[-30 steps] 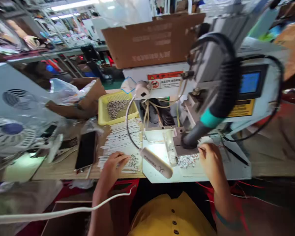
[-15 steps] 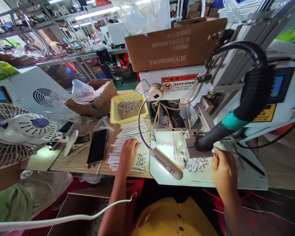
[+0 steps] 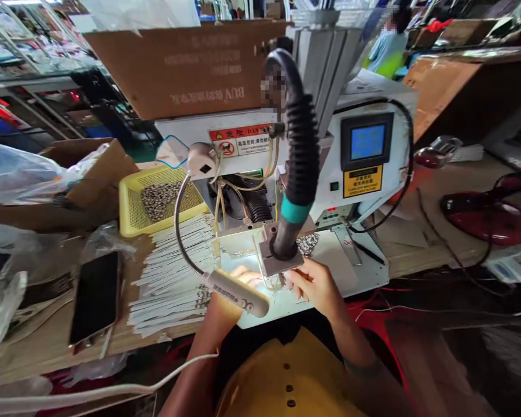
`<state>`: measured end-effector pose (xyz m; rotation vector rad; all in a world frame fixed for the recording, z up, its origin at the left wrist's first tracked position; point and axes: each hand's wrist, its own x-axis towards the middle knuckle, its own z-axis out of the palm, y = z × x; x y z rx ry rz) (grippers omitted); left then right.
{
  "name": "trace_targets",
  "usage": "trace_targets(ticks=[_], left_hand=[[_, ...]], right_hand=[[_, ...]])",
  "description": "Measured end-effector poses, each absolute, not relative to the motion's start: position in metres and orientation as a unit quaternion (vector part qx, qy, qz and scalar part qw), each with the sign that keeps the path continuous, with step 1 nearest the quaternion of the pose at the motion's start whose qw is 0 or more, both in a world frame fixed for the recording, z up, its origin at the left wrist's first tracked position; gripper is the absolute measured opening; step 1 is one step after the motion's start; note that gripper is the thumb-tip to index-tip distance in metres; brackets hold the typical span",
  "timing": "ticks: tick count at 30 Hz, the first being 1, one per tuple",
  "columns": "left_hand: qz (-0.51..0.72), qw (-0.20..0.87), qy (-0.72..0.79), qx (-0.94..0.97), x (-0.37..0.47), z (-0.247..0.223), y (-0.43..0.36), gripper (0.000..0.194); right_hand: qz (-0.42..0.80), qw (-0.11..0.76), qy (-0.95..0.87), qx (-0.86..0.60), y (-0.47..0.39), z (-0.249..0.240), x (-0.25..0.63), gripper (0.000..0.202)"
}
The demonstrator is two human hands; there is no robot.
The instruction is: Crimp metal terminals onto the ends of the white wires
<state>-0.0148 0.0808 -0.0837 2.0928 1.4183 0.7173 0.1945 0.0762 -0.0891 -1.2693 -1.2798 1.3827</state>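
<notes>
Under the metal head (image 3: 282,258) of the bench machine, my two hands face each other close together. My left hand (image 3: 248,274) reaches in from the left, its fingers bent and brightly lit. A small stick lamp (image 3: 238,293) covers part of it. On the other side, my right hand (image 3: 316,285) has thumb and fingers pressed together at the head's lower edge. Whatever either hand pinches is too small or hidden to name. Thin white strips (image 3: 169,278) lie in rows left of the machine, with small metallic ends (image 3: 203,296) near my left wrist. Behind my right hand sits a pile of tiny pieces (image 3: 307,244).
A yellow basket (image 3: 128,208) of small metal parts stands behind the strips. A phone (image 3: 95,298) lies at the left, near an open carton (image 3: 113,165). The machine bears a high-temperature warning label (image 3: 241,140) and a lit screen (image 3: 367,142). A white cable (image 3: 156,382) crosses low in front.
The view has turned right. My left hand has gone from the white strips to beneath the machine head. My right hand has shifted inward from the head's right side, nearer the left.
</notes>
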Motion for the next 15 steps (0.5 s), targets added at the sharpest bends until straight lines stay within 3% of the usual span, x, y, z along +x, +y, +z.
trace_targets(ticks=[15], left_hand=[[0.266, 0.316, 0.622, 0.665, 0.007, -0.101, 0.077, 0.033]], right_hand=[[0.617, 0.392, -0.506, -0.458, 0.083, -0.101, 0.183, 0.028]])
